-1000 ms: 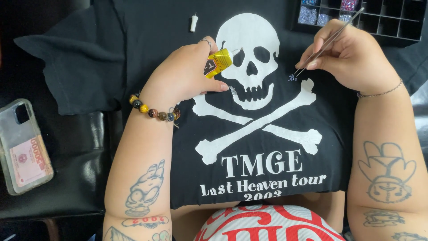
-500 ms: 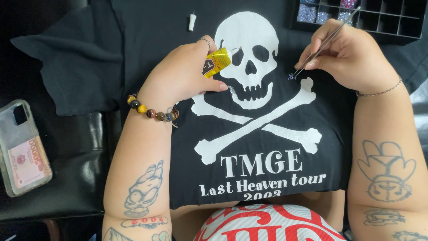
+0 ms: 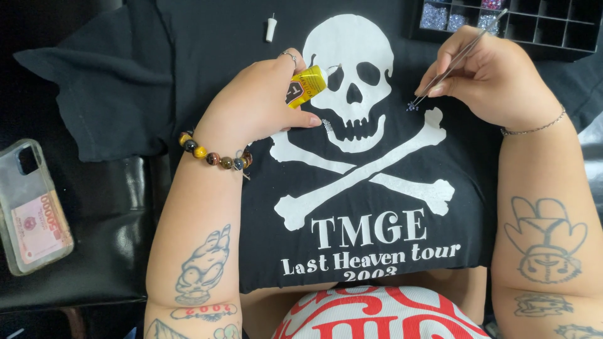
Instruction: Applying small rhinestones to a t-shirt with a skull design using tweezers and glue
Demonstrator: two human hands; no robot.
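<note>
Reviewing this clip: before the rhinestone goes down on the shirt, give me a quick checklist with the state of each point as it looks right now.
1. Left hand grips the small yellow glue tube, nozzle toward the skull: ok.
2. Right hand pinches the slim metal tweezers: ok.
3. Tiny bluish rhinestone sits at the tweezer tips, just above the fabric: ok.
4. Black T-shirt with white skull-and-crossbones print lies flat under both hands: ok.
5. Fresh glue on the target spot: cannot tell.
6. Small white glue cap lies apart on the shirt, tube uncapped: ok.
</note>
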